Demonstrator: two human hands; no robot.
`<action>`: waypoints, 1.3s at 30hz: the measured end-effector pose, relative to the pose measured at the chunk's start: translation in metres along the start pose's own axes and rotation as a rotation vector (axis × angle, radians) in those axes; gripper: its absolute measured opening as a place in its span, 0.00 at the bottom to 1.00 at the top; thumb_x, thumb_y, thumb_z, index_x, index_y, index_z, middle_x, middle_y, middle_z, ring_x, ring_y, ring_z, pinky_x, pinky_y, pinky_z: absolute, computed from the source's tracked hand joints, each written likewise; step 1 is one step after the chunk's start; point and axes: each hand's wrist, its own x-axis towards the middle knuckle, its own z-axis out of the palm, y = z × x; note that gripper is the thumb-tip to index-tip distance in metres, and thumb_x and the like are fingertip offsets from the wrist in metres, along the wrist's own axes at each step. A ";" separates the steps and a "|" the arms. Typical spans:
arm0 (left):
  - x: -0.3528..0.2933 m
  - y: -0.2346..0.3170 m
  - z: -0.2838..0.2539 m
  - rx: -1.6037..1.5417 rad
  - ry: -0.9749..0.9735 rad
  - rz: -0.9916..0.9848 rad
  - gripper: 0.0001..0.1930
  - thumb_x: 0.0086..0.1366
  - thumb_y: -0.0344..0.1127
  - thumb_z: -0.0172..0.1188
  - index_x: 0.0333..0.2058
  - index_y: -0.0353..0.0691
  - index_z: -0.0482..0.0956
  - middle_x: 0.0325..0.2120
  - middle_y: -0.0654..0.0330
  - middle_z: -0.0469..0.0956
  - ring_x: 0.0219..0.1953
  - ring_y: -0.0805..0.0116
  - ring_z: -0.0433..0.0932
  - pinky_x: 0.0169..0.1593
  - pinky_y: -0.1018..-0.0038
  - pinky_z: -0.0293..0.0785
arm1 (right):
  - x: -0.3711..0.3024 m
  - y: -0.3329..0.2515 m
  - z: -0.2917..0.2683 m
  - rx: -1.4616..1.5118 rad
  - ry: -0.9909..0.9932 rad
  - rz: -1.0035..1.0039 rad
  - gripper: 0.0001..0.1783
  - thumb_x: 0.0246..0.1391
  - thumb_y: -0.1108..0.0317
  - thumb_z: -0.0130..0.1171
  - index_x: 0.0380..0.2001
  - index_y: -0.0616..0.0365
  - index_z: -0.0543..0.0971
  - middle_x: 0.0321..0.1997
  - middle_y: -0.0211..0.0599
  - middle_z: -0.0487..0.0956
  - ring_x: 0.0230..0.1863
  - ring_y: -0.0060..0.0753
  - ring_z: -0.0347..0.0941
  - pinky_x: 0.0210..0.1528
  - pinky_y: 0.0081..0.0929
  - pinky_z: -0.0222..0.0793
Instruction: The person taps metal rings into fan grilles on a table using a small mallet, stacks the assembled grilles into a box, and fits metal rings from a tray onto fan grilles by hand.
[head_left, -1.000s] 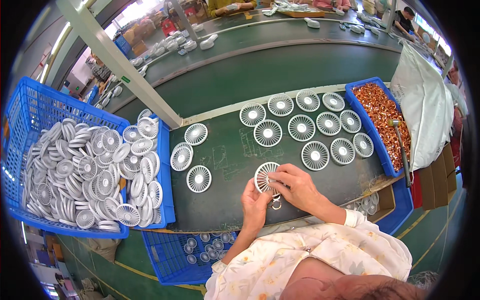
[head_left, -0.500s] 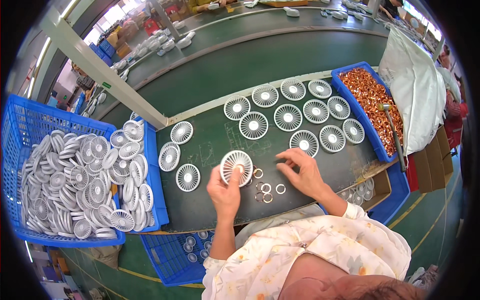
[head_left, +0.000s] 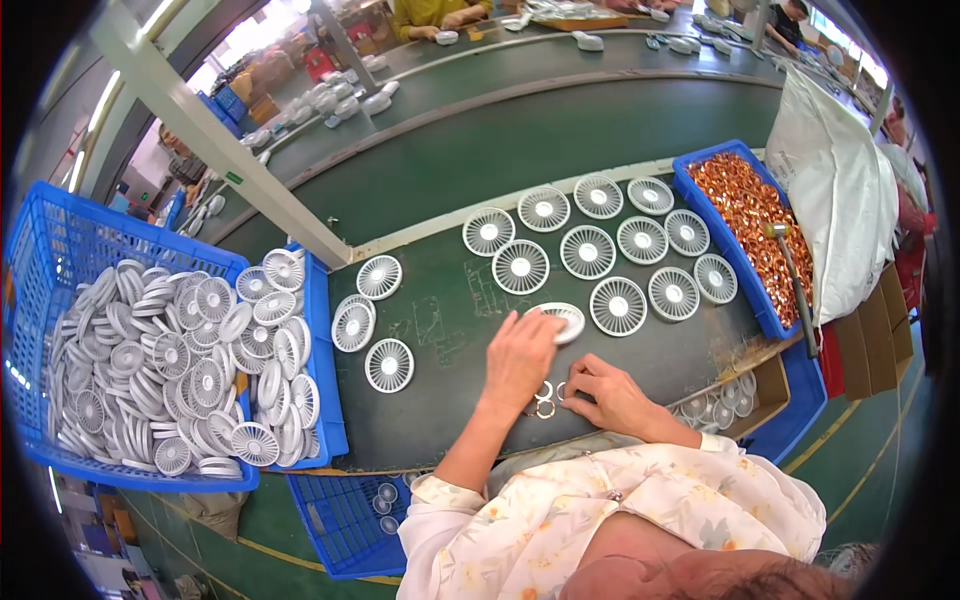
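My left hand point(head_left: 518, 358) rests on a white round fan grille point(head_left: 562, 320), pressing it flat onto the dark green worktable point(head_left: 440, 330) beside a row of the same grilles point(head_left: 587, 250). My right hand point(head_left: 605, 392) lies close to the near edge, its fingertips on small metal rings point(head_left: 545, 400) scattered there. Three more grilles point(head_left: 388, 364) lie to the left of my hands.
A blue crate point(head_left: 60, 260) heaped with white grilles stands at the left. A blue tray of copper-coloured rings point(head_left: 745, 215) with a hammer point(head_left: 790, 270) sits at the right, next to a white bag point(head_left: 835, 180). A conveyor belt point(head_left: 520, 110) with parts runs behind.
My left hand has carried the grille rightward and laid it down next to the row. My right hand has drawn back from the grilles to the small rings near the edge.
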 end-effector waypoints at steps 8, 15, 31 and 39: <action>-0.006 0.004 -0.029 -0.100 0.085 -0.168 0.20 0.63 0.41 0.68 0.52 0.44 0.81 0.55 0.56 0.79 0.61 0.53 0.74 0.63 0.59 0.71 | 0.008 0.004 -0.001 0.894 0.077 0.392 0.07 0.65 0.72 0.60 0.40 0.64 0.75 0.38 0.41 0.84 0.36 0.25 0.81 0.38 0.24 0.80; -0.080 -0.071 -0.072 0.455 0.200 -0.776 0.38 0.60 0.49 0.70 0.63 0.34 0.68 0.65 0.40 0.66 0.67 0.36 0.63 0.68 0.53 0.64 | 0.021 -0.002 -0.008 1.025 -0.019 0.391 0.05 0.66 0.76 0.56 0.44 0.62 0.74 0.44 0.41 0.83 0.39 0.25 0.81 0.43 0.23 0.80; -0.088 -0.011 -0.069 -0.889 0.563 -0.798 0.20 0.79 0.45 0.51 0.41 0.31 0.82 0.32 0.64 0.83 0.34 0.78 0.79 0.35 0.78 0.75 | 0.059 -0.048 -0.008 1.028 0.058 0.267 0.11 0.65 0.77 0.57 0.49 0.64 0.77 0.40 0.34 0.82 0.37 0.21 0.79 0.42 0.22 0.79; -0.069 0.021 -0.045 -1.419 0.498 -0.863 0.18 0.79 0.43 0.50 0.48 0.32 0.77 0.41 0.57 0.82 0.40 0.71 0.84 0.43 0.73 0.86 | 0.055 -0.057 -0.001 0.853 0.070 0.075 0.17 0.62 0.77 0.61 0.54 0.63 0.78 0.48 0.33 0.79 0.42 0.20 0.80 0.44 0.21 0.80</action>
